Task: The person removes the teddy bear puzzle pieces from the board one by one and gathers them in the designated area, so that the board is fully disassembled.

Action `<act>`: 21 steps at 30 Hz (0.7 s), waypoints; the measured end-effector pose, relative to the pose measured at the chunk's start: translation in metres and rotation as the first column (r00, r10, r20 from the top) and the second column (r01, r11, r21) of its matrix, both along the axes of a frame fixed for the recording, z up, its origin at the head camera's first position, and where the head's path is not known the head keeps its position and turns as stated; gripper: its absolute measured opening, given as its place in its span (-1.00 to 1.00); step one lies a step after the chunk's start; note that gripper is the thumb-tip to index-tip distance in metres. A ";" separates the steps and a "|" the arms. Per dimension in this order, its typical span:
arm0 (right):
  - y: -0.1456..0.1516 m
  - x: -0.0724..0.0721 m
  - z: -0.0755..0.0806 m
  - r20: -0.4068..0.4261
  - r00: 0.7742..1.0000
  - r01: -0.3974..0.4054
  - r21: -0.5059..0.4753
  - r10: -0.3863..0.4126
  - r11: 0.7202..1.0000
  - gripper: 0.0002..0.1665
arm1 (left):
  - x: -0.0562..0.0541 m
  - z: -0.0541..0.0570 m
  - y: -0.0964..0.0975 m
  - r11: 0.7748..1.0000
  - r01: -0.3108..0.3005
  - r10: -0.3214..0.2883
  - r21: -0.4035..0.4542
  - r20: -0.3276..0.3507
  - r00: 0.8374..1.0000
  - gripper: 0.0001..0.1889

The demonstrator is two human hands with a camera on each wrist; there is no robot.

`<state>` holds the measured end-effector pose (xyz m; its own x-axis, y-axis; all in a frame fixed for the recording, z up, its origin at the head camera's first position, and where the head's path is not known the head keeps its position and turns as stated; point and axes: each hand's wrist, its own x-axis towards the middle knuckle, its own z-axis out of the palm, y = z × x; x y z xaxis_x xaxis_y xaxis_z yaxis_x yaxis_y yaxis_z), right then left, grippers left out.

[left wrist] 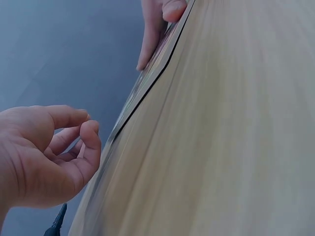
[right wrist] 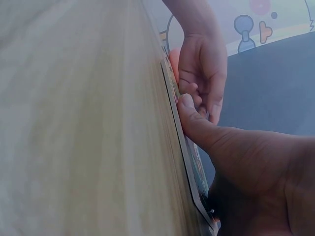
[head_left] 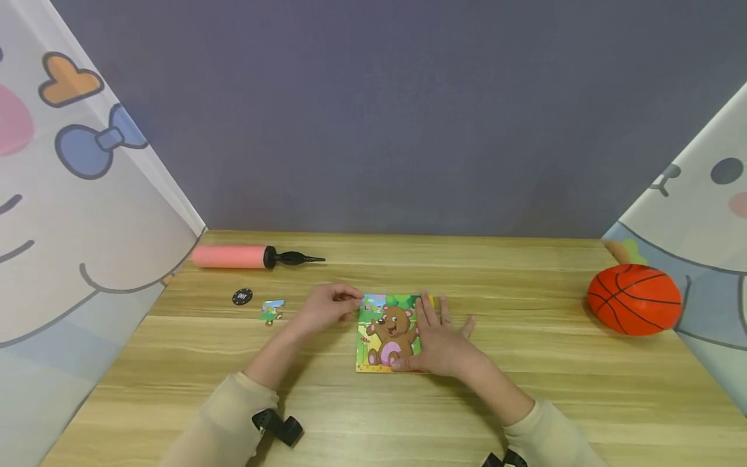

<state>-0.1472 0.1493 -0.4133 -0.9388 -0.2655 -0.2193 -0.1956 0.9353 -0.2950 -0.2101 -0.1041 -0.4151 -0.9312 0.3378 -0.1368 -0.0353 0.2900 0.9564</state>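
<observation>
A square bear jigsaw puzzle (head_left: 390,334) lies flat on the wooden table. My right hand (head_left: 440,344) rests over its right side with fingers spread, hiding that part of the picture; the thumb lies near the lower edge. At the upper left corner is my left hand (head_left: 334,308), thumb and index fingertips brought together. In the left wrist view the left hand (left wrist: 49,152) shows bent fingers just off the puzzle's edge; whether something small sits between the tips is unclear. Left of that hand lie loose puzzle pieces (head_left: 272,310).
A pink hand pump (head_left: 233,257) with a black nozzle lies at the back left. Below it is a black round chip (head_left: 242,296) marked 100. On the right sits an orange ball (head_left: 634,299) with basketball lines. A grey panel (head_left: 403,117) stands behind the table.
</observation>
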 end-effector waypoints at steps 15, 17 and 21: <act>-0.002 -0.001 -0.001 -0.002 1.000 0.007 0.006 -0.007 1.000 0.67 | 0.003 -0.004 0.031 0.997 0.068 -0.069 0.047 0.032 0.997 -0.79; -0.002 -0.001 -0.001 -0.001 1.000 0.007 0.010 -0.007 1.000 0.67 | 0.004 -0.005 0.033 0.997 0.062 -0.063 0.052 0.026 0.998 -0.80; -0.002 -0.001 -0.002 -0.003 1.000 0.006 0.014 -0.006 1.000 0.67 | 0.004 -0.006 0.037 0.998 0.045 -0.046 0.050 0.022 0.999 -0.79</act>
<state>-0.1482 0.1478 -0.4148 -0.9411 -0.2565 -0.2201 -0.1906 0.9405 -0.2812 -0.2065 -0.0673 -0.4210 -0.9114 0.3870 -0.1401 -0.0454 0.2439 0.9687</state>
